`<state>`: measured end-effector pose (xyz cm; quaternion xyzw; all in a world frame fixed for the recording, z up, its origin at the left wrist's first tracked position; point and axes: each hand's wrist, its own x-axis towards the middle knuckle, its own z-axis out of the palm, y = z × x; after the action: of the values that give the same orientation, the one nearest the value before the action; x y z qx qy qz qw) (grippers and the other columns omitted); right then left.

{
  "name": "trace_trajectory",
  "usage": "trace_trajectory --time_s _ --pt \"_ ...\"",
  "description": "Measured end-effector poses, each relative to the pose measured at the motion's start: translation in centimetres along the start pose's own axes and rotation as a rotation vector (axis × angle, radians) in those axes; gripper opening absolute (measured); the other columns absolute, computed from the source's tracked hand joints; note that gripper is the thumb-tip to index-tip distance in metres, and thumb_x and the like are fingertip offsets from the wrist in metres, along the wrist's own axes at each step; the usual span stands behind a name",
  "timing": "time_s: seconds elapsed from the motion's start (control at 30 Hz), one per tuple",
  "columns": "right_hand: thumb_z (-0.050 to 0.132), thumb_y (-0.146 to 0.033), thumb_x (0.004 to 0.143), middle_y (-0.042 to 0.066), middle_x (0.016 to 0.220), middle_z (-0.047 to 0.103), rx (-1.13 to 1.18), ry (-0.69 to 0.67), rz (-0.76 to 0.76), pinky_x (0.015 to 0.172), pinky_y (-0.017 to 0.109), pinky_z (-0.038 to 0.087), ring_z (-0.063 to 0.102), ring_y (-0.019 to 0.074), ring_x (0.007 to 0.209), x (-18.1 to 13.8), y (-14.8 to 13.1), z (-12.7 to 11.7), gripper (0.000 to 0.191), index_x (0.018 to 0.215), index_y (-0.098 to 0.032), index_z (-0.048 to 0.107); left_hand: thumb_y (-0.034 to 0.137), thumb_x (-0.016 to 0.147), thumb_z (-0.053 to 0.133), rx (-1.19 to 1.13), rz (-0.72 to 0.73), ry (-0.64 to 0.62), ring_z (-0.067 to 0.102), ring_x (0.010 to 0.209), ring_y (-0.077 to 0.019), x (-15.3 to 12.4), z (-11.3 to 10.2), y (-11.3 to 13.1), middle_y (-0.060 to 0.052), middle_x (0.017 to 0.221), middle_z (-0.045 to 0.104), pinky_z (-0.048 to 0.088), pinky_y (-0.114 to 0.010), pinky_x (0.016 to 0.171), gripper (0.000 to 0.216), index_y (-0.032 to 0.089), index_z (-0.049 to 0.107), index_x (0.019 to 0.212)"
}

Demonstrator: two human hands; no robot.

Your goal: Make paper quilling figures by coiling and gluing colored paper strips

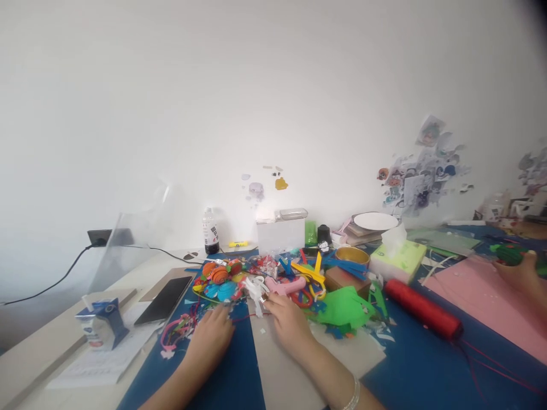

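Note:
My left hand (pixel 212 329) rests low over the blue mat, its fingers bent together and the tips mostly hidden. A thin red string (pixel 247 316) shows between my two hands. My right hand (pixel 291 323) has its fingers closed at a small silver and brown piece (pixel 264 297), too small to name. Crumpled white plastic (pixel 255 287) lies just beyond those fingertips. A pink glue gun-shaped object (pixel 285 285) is right behind my right hand. Orange and blue round ornaments (pixel 220 275) sit past my left hand, with pink cords (pixel 173 333) to its left.
A red thread spool (pixel 423 308), green felt (pixel 342 307), yellow scissors (pixel 314 276) and a tissue box (pixel 399 259) lie to the right. At left are a drink carton (pixel 101 324) and a black phone or tablet (pixel 163 300). Another person's hand (pixel 521 279) is at far right.

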<state>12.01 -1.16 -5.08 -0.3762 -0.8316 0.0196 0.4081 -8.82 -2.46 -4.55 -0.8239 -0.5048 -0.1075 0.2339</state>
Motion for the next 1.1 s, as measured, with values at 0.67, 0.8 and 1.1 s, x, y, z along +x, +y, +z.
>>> trace_trajectory --time_s 0.67,0.8,1.1 --pt "0.036 0.002 0.074 0.006 0.117 0.058 0.201 0.077 0.119 0.092 0.035 0.043 0.053 0.0195 0.108 0.7 0.3 -0.6 0.052 0.114 -0.022 0.059 0.035 0.083 0.042 -0.237 -0.078 -0.074 0.057 0.105 -0.0272 -1.5 1.3 0.6 -0.013 0.117 0.061 0.047 -0.04 0.089 0.036 0.015 0.061 0.106" --pt "0.037 0.001 0.074 0.008 0.118 0.058 0.245 0.118 0.132 0.094 0.036 0.04 0.051 0.0199 0.111 0.7 0.7 -0.3 0.05 0.113 -0.02 0.06 0.018 0.085 0.034 -0.229 0.025 -0.006 0.064 0.085 -0.0211 -0.1 0.0 1.6 -0.008 0.092 0.069 0.051 -0.035 0.077 0.032 0.019 0.065 0.091" --pt "0.037 0.0 0.073 0.009 0.116 0.059 0.244 0.174 0.167 0.093 0.037 0.042 0.053 0.0203 0.109 0.6 1.2 0.1 0.049 0.11 -0.02 0.062 0.029 0.08 0.049 -0.267 0.116 -0.101 0.053 0.108 -0.0256 4.2 0.2 6.0 -0.014 0.117 0.059 0.041 -0.04 0.093 0.036 0.014 0.054 0.112"
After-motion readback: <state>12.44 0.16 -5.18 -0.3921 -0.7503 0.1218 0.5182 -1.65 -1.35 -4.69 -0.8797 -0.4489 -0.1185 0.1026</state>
